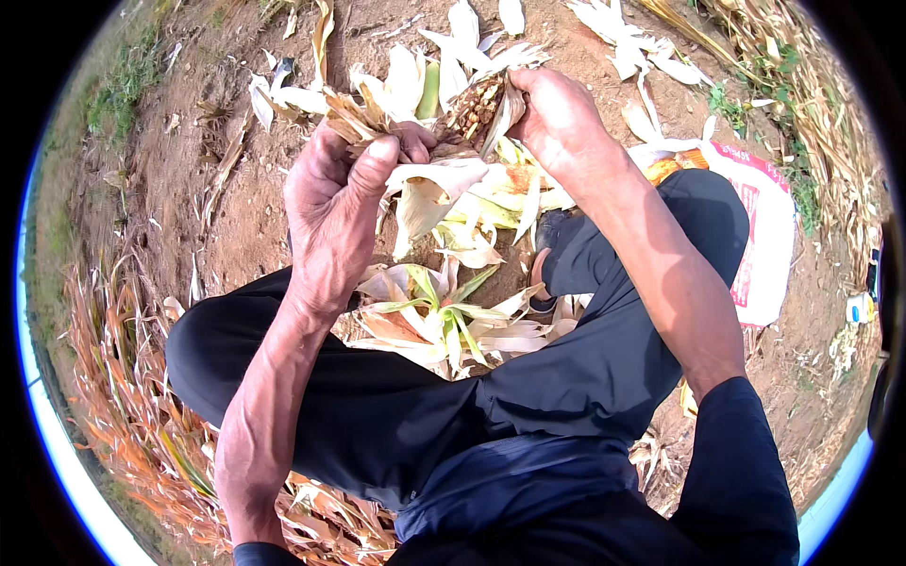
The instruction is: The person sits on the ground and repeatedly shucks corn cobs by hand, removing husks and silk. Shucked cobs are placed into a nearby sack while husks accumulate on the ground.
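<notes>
An ear of corn [478,107] with dark, patchy brown kernels lies between my hands, part of its dry husk still around it. My left hand [347,184] grips brown dry husk [347,117] at the ear's left end, thumb pressed across it. At the other end, my right hand [559,124] pinches a pale husk leaf [507,117] beside the exposed kernels. Peeled husks [432,194] hang and lie just below the ear. Fingers hide part of its left end.
More husks [453,318] lie between my bent legs. A white and red printed sack [761,240] with orange corn [665,170] at its mouth stands beyond my right knee. Dry corn stalks [134,417] are heaped at left; others [835,92] lie at the upper right, on bare soil.
</notes>
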A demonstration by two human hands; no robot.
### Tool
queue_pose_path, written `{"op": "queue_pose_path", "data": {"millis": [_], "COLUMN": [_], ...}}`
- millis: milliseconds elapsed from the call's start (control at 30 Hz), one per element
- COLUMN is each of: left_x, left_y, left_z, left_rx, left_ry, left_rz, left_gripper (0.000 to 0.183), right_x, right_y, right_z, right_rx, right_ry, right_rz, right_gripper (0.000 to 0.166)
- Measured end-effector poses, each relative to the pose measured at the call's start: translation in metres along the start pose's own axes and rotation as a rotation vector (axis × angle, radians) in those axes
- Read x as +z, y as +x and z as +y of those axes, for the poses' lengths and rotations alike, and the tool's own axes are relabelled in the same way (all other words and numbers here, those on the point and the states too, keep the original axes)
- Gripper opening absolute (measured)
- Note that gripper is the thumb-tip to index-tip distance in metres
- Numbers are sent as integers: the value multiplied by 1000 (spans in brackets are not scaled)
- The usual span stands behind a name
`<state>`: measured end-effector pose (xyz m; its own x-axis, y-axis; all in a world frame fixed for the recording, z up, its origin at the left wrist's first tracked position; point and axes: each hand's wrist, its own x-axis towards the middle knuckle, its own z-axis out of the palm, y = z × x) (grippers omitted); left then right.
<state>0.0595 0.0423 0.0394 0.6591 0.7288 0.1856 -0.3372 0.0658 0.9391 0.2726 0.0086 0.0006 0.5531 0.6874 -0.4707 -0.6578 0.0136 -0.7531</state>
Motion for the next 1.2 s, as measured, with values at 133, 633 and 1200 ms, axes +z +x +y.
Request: {"op": "queue_pose_path", "data": {"millis": [133,633,1200], "left_x": [3,12,-19], "left_y": [-1,-24,-30], "left_z": [3,18,6], "left_rx": [-19,136,-210], "left_ry": [116,581,510], "left_rz": [2,12,327], "left_gripper": [18,15,14], "right_x": [-7,-29,-5], "right_y": [17,72,-3], "right_z": [8,-39,-29], "right_rx": [6,-100,-36], "right_ry": [0,173,-146], "right_rz": [-13,223,-143], "right_gripper": [15,24,33]}}
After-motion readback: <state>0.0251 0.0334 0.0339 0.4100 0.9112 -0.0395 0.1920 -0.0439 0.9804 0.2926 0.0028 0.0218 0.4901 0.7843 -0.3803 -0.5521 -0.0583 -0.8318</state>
